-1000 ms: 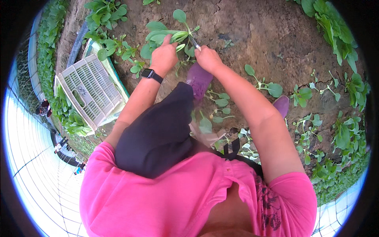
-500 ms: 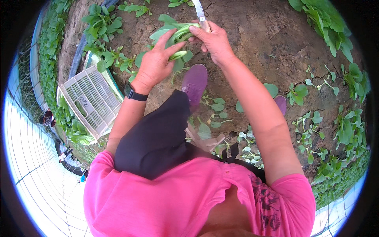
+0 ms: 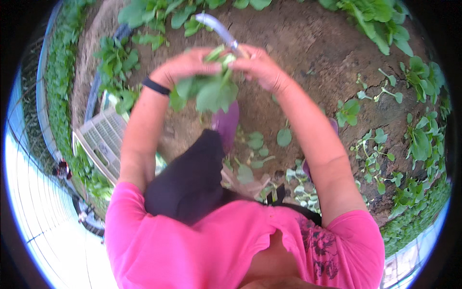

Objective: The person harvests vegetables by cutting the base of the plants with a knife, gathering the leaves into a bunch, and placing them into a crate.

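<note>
Greens: swung round since half a second ago; the leaves of the greens [image 3: 216, 94], which pointed to nine o'clock, now hang toward six, between and just below the hands.
Blade: tipped over too, from about twelve o'clock to between ten and eleven.
Left hand: the left hand [image 3: 195, 63] is closed around the greens, back of the hand uppermost, its fingers blurred.
Right hand: the right hand [image 3: 257, 67] grasps the knife [image 3: 219, 30] by its handle; its fingertips are at the stems, though blur hides whether they press on them.
Wrist: a dark band [image 3: 156, 86] circles the left one.
Shoe: a purple shoe [image 3: 226, 120] stands at six o'clock from the greens, on the soil [image 3: 288, 38].
Trousers: dark trousers [image 3: 187, 178] fill the space past the shoe, toward seven.
Loose leaves: loose leaves [image 3: 255, 140] lie near the shoe, toward five.
Crate: a pale slatted crate [image 3: 103, 139] sits at eight, partly behind the left forearm.
Pipe: a grey-blue pipe [image 3: 94, 96] runs along the soil at nine.
Plants: rooted plants [image 3: 115, 60] stand near the pipe; a taller leafy clump [image 3: 375, 19] is at two.
</note>
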`<state>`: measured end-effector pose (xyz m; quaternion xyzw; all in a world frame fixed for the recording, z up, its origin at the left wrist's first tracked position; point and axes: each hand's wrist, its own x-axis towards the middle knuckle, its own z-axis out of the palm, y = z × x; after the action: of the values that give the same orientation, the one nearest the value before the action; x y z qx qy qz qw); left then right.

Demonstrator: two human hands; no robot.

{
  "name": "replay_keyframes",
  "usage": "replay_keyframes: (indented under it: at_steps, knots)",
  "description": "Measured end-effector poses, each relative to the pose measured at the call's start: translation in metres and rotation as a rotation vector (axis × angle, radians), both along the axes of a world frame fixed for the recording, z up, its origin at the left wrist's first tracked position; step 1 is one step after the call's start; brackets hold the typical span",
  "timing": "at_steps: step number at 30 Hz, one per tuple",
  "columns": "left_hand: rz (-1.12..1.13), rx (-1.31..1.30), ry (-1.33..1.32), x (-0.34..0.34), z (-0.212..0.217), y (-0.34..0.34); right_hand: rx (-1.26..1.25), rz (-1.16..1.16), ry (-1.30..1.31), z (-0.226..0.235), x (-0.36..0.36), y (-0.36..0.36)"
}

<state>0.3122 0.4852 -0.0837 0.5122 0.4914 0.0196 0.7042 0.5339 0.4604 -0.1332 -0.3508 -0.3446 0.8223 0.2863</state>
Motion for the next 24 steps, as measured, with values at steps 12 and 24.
replay_keyframes:
  at_steps: [12,24]
  knots:
    - [-0.029,-0.244,0.064,0.034,-0.043,0.009,-0.066,0.103,-0.122,-0.007,0.049,0.006]
    - [0.117,-0.473,-0.308,0.049,-0.04,0.008,0.125,0.071,-0.217,0.002,0.068,0.019]
